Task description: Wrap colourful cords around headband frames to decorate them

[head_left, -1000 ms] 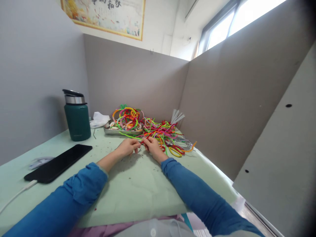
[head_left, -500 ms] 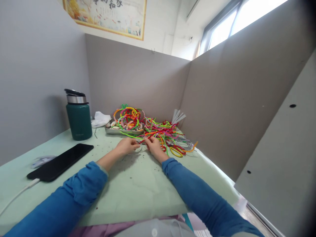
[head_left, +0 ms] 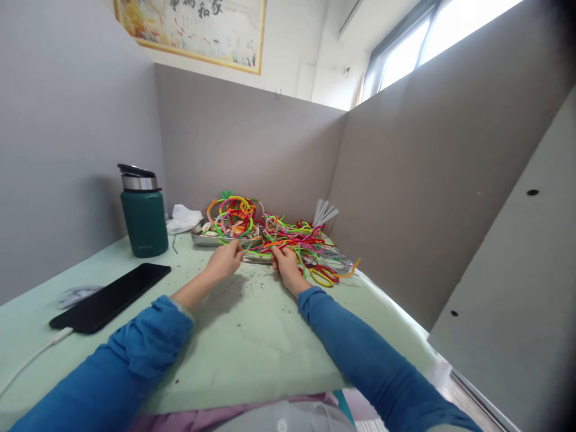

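Note:
My left hand is closed in a pinch in front of the metal tray. A thin grey pipe cleaner stretches from its fingertips toward my right hand. That hand is also pinched closed, at the front of a tangled heap of colourful pipe cleaners. The exact grip at each fingertip is too small to make out fully. Bent, looped pipe cleaners in several colours rest on the tray.
A green bottle with its lid tipped up stands at the left. Nearer lies a black phone on a white cable. Crumpled tissue sits behind. Grey partitions enclose the table. Dark crumbs dot the green cover.
My hands have moved apart: the left a little left and the right slightly to the right. The grey strand between them, curved before, now looks straighter.

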Available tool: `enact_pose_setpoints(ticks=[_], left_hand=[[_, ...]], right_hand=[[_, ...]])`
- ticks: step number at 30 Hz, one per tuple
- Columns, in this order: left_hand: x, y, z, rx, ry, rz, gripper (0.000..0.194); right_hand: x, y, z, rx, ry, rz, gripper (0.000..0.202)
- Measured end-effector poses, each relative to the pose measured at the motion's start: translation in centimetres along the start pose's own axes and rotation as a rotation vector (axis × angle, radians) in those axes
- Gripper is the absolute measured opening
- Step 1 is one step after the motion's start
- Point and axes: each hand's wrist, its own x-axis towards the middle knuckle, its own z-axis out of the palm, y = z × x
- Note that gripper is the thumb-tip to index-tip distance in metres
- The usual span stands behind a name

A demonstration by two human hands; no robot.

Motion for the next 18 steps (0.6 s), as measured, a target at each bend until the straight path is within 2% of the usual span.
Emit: enact_pose_setpoints(ticks=[1, 3, 6, 8, 12, 18], left_hand=[[0.1, 0.2, -0.2, -0.153, 0.036, -0.043, 0.008], [0.1, 0.6, -0.7, -0.541, 0.032, -0.124, 0.013], [-0.1, 1.2, -1.1, -1.073, -0.06, -0.189, 0.025], [-0.3, 1.4, -1.2, -1.306, -0.111, -0.234, 0.025], [-0.6, 1.7, -1.0, -1.515, -0.16, -0.258, 0.026], [-0.4, 1.2, -0.6, -1.603, -0.15, -0.225, 0.028]], right_hand=[[0.0, -0.1, 0.0, 0.012, 0.001, 0.006, 0.03], [-0.1, -0.2, 0.1, 0.018, -0.026, 0.01, 0.03], [-0.5, -0.4, 0.3, 0.039, -0.118, 0.017, 0.031], [-0.8, -0.4, 0.4, 0.054, -0.194, 0.017, 0.031], [-1.4, -0.7, 0.5, 0.052, -0.349, -0.025, 0.032], [-2.7, -1.5, 1.2, 0.009, -0.555, 0.002, 0.033]])
